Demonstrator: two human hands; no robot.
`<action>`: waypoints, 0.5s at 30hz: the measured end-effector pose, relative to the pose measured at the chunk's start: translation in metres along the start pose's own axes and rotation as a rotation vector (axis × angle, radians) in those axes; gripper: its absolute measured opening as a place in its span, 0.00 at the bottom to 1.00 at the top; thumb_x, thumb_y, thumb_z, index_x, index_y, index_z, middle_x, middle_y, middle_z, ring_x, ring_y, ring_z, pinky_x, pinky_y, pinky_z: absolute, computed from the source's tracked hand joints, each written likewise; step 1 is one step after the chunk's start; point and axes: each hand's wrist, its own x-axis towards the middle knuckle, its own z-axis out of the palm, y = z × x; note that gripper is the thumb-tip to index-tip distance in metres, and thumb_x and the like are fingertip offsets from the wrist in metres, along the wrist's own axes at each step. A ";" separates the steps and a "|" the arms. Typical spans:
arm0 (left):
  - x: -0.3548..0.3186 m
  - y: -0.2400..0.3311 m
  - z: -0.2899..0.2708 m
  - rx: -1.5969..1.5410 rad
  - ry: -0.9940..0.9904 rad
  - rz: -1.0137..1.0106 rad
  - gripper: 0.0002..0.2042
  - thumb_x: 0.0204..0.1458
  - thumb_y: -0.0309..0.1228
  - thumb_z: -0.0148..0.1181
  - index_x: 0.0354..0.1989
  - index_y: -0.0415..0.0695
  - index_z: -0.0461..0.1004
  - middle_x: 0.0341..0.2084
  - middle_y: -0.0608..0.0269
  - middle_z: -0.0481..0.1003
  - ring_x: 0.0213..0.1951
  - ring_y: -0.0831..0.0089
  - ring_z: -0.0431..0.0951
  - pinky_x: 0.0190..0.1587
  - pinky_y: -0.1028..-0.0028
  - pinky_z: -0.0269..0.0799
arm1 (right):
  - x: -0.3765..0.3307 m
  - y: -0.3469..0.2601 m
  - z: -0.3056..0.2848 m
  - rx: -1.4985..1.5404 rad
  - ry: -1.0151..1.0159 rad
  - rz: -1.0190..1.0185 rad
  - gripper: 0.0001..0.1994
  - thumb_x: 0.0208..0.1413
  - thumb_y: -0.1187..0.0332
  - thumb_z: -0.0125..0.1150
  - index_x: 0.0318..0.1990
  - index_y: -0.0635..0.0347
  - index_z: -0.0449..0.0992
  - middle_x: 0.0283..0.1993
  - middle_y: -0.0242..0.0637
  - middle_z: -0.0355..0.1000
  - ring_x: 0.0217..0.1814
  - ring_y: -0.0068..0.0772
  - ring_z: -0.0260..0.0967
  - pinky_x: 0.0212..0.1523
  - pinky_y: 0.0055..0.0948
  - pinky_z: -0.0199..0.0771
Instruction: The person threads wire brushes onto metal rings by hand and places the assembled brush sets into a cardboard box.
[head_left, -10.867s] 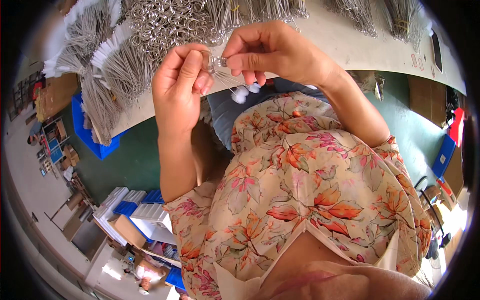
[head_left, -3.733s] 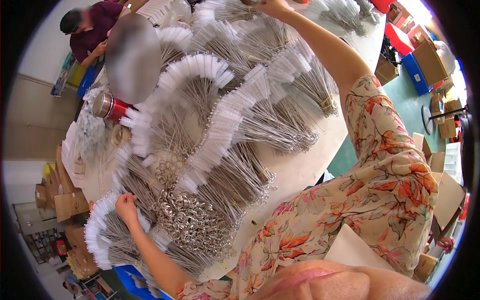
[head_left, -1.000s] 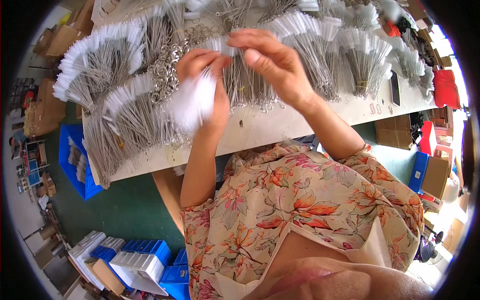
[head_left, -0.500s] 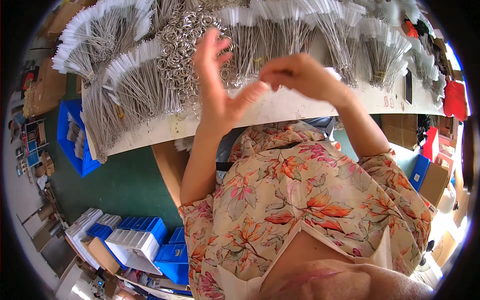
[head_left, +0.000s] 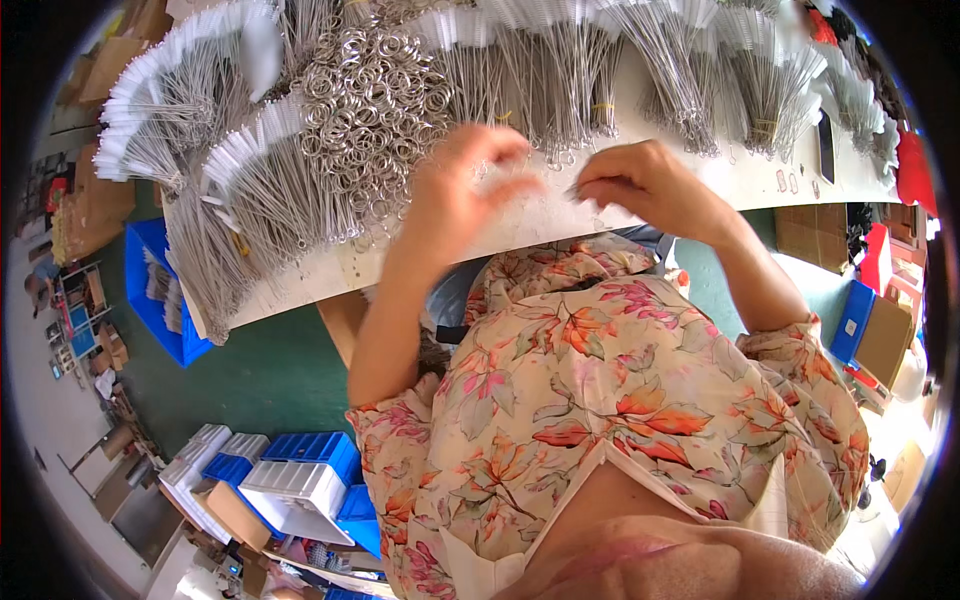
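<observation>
My left hand [head_left: 462, 195] is over the front of the white table [head_left: 700, 178], smeared by motion, with its thumb and fingers apart and nothing visible between them. To its right, my right hand [head_left: 652, 190] has its fingers curled together. A small grey bit shows at the right fingertips, too blurred to name. Beyond my left hand spreads a heap of silver metal rings [head_left: 375, 105]. Wire-handled brushes [head_left: 565, 85] with white bristles lie in bunches behind both hands, looped handle ends toward me. More such brushes [head_left: 270, 180] lie left of the rings.
A dark, flat, phone-like object [head_left: 826, 148] lies on the table at the right. A blue crate [head_left: 190, 345] with brushes in it stands beside the table's left end. Blue and white bins [head_left: 300, 485] are stacked at lower left. A cardboard box [head_left: 812, 236] sits under the right side.
My left hand has come down toward the table edge, its fingers less stretched. My right hand has moved right and a little nearer to me. The whole view has shifted slightly.
</observation>
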 end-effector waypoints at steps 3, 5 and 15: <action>0.027 -0.049 -0.036 0.426 0.224 -0.238 0.08 0.44 0.33 0.63 0.30 0.43 0.73 0.21 0.62 0.73 0.26 0.68 0.73 0.30 0.71 0.68 | -0.020 0.022 -0.009 -1.130 -0.009 0.192 0.02 0.46 0.73 0.54 0.26 0.57 0.72 0.28 0.36 0.71 0.30 0.37 0.72 0.27 0.36 0.68; 0.034 -0.078 -0.049 0.665 0.244 -0.229 0.08 0.44 0.34 0.62 0.29 0.44 0.74 0.20 0.62 0.74 0.25 0.67 0.74 0.30 0.70 0.68 | -0.026 0.044 0.016 -1.076 0.027 0.136 0.01 0.45 0.73 0.54 0.25 0.57 0.71 0.28 0.36 0.71 0.31 0.39 0.72 0.28 0.38 0.68; 0.029 -0.062 -0.057 0.394 0.307 -0.514 0.11 0.42 0.34 0.68 0.26 0.39 0.76 0.17 0.73 0.71 0.21 0.86 0.63 0.25 0.83 0.58 | 0.021 0.002 0.033 -0.075 0.233 -0.011 0.06 0.52 0.72 0.55 0.33 0.65 0.75 0.24 0.38 0.71 0.24 0.28 0.69 0.27 0.26 0.68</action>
